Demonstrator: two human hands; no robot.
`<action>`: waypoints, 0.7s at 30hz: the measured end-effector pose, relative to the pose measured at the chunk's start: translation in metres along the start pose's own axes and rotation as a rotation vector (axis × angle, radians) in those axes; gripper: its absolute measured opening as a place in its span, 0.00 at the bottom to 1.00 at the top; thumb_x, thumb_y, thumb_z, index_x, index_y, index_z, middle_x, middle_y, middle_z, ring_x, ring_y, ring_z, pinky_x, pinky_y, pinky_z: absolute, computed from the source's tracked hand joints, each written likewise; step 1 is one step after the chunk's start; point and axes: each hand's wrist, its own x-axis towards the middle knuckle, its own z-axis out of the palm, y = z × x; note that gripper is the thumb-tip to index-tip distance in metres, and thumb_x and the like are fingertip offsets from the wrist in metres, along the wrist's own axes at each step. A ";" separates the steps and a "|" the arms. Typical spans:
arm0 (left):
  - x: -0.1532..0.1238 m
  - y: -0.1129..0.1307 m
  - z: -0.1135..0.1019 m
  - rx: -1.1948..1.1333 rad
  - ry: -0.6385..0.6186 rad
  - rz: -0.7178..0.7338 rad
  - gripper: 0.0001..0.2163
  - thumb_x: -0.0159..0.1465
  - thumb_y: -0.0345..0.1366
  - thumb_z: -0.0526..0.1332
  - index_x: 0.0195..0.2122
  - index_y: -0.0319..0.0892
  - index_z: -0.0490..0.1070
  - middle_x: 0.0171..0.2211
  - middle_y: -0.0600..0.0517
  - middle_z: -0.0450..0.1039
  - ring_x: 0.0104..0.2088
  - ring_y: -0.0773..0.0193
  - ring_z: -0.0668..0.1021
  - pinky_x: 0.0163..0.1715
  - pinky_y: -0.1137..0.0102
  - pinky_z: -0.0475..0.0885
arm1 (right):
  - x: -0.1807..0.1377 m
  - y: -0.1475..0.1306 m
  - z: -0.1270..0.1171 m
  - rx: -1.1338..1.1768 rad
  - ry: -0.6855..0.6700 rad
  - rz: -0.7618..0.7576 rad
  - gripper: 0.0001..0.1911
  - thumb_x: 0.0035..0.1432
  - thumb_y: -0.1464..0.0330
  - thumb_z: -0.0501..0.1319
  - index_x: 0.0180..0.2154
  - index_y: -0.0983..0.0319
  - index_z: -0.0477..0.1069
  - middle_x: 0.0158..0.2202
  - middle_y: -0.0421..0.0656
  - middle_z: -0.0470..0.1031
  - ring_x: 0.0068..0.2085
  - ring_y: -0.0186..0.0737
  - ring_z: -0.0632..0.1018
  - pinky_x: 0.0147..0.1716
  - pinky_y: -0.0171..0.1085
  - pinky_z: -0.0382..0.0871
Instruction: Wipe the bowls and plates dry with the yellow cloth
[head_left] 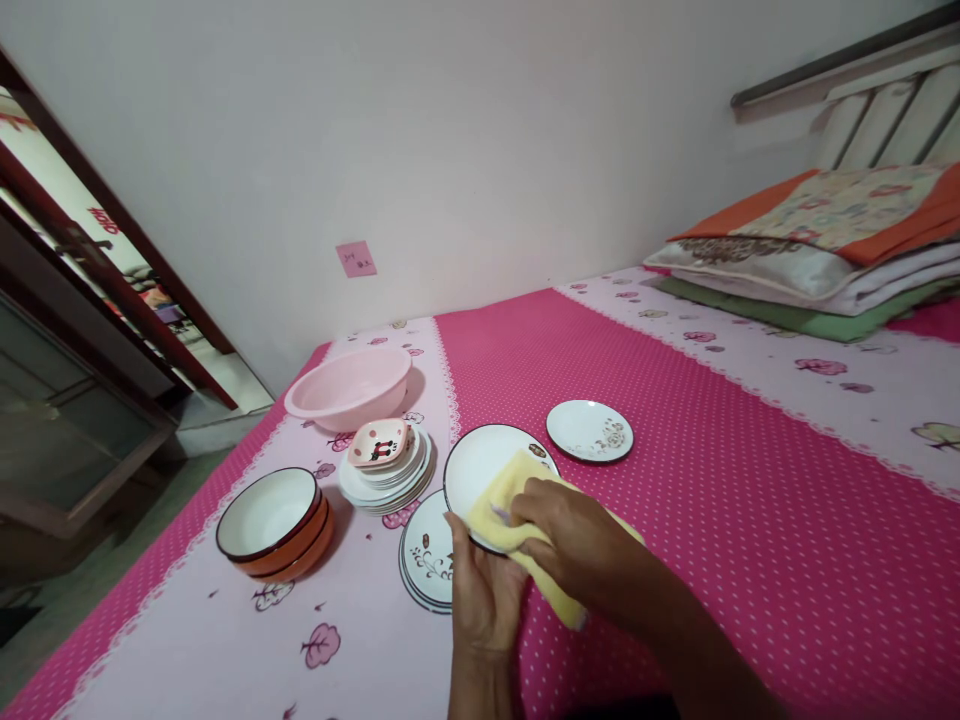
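Observation:
My left hand (484, 595) grips the near edge of a white plate (480, 465) with a dark rim, its thumb at the edge and its fingers underneath. Bunched in my right hand (562, 530) is a yellow cloth (499, 505), pressed against the plate's face; part of the cloth hangs below the hand. Partly hidden behind the held plate and my left hand lies a stack of dark-rimmed patterned plates (427, 565). A smaller white plate (581, 425) with a brown flower print rests alone beyond my right hand.
Orange bowls (300, 555) with white insides are stacked at the left. Beside them, a small pink dish (379, 443) tops a pile of white plates (416, 480). A pink basin (349, 385) stands near the wall. Folded bedding (810, 250) lies far right on the pink bedspread (720, 500).

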 end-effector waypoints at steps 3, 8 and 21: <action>0.003 -0.003 -0.004 -0.030 0.015 -0.033 0.27 0.72 0.55 0.54 0.62 0.41 0.73 0.55 0.40 0.80 0.61 0.49 0.77 0.65 0.58 0.67 | 0.000 -0.017 -0.019 0.342 0.075 -0.021 0.05 0.59 0.74 0.62 0.32 0.59 0.75 0.35 0.39 0.76 0.38 0.39 0.76 0.39 0.35 0.67; 0.001 -0.004 -0.001 -0.038 -0.028 -0.038 0.30 0.71 0.56 0.55 0.70 0.49 0.62 0.65 0.41 0.71 0.68 0.44 0.68 0.65 0.47 0.66 | 0.001 -0.011 -0.035 0.405 0.669 0.008 0.05 0.62 0.66 0.66 0.40 0.59 0.77 0.37 0.40 0.78 0.38 0.41 0.77 0.38 0.37 0.70; -0.004 -0.012 -0.003 0.090 -0.033 -0.112 0.27 0.73 0.53 0.52 0.69 0.48 0.63 0.65 0.41 0.71 0.68 0.48 0.68 0.64 0.50 0.68 | 0.024 0.018 0.020 -0.239 0.433 0.017 0.14 0.60 0.78 0.57 0.46 0.61 0.75 0.48 0.50 0.78 0.48 0.52 0.76 0.49 0.49 0.70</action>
